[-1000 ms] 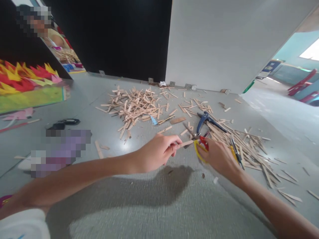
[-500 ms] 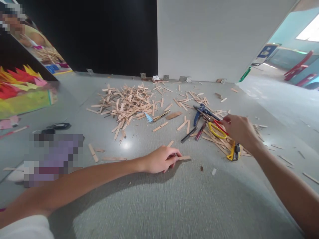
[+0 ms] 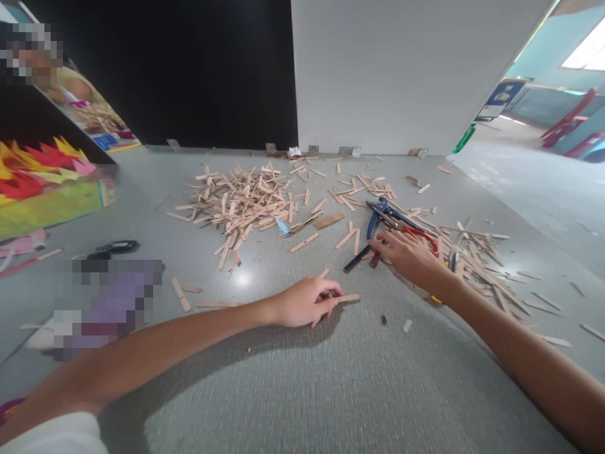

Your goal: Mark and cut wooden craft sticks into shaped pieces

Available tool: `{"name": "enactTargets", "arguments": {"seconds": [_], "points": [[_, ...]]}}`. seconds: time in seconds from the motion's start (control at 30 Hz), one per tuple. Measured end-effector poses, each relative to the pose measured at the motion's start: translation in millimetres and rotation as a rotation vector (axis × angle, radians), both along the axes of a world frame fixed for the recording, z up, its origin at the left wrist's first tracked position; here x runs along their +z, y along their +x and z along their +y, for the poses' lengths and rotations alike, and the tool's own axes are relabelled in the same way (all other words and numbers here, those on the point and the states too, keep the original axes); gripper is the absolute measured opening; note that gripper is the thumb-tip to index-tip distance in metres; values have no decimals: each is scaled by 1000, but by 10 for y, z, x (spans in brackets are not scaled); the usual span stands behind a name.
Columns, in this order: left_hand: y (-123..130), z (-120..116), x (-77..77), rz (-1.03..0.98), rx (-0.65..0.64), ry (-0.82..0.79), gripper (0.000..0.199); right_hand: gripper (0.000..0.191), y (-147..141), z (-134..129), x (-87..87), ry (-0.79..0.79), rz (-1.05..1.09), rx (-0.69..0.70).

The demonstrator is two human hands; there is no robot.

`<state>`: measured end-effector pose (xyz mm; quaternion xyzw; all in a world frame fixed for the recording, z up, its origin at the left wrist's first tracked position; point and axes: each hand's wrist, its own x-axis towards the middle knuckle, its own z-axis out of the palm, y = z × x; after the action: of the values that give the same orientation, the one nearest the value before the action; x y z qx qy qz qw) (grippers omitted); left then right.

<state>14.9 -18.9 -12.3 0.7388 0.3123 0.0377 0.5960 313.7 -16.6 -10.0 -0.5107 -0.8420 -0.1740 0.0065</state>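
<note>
Just below the middle of the frame the left hand point(image 3: 306, 302) pinches one end of a short wooden stick point(image 3: 347, 298) flat on the grey floor point(image 3: 331, 391). To its right, the right hand point(image 3: 406, 255) lies with fingers spread and loose over the black pen-like tool point(image 3: 355, 260), beside the red-handled scissors point(image 3: 422, 234) and blue pliers point(image 3: 378, 217). This looks like a change of tool; the right hand must first close on one handle.

Our left hand point(image 3: 305, 304) rests on the grey surface point(image 3: 331, 378), fingers pinching 1 short wooden stick point(image 3: 347, 298) lying flat. Our right hand point(image 3: 405, 255) is spread over the tools: fingertips by a black pen point(image 3: 355, 260), w/ blue-handled pliers point(image 3: 377, 219) & a red-handled tool point(image 3: 420, 233) just beside. Stick pile point(image 3: 246, 202) sits further back.
</note>
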Motion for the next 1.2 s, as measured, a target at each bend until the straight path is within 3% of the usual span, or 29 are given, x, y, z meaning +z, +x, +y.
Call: {"name": "enactTargets", "arguments": {"seconds": [0.13,0.3,0.53,0.6,0.7,0.77,0.87,1.0,1.2], "points": [[-2,5,6,2,16,-22,18,37,-74,-65,-77,29,-57,20],[-18,47,24,42,52,-92,20,28,-46,-85,-18,43,-64,36],[-39,124,39,85,56,-103,14,27,-121,-129,19,119,94,26],[-39,130,34,80,57,-113,17,26,-225,-211,39,148,296,-36],[-46,136,22,59,44,-112,21,29,-468,-381,56,79,963,-141],[-60,142,14,49,27,-106,21,40,-643,-482,27,-16,1329,-97],[-89,154,6,34,11,-100,21,47,-820,-565,-79,-85,1568,-64],[-113,173,-2,16,2,-102,19,37,-860,-583,-184,-139,1532,-92],[-105,182,-4,0,18,-103,19,12,-814,-604,-141,-9,1258,23]]}}
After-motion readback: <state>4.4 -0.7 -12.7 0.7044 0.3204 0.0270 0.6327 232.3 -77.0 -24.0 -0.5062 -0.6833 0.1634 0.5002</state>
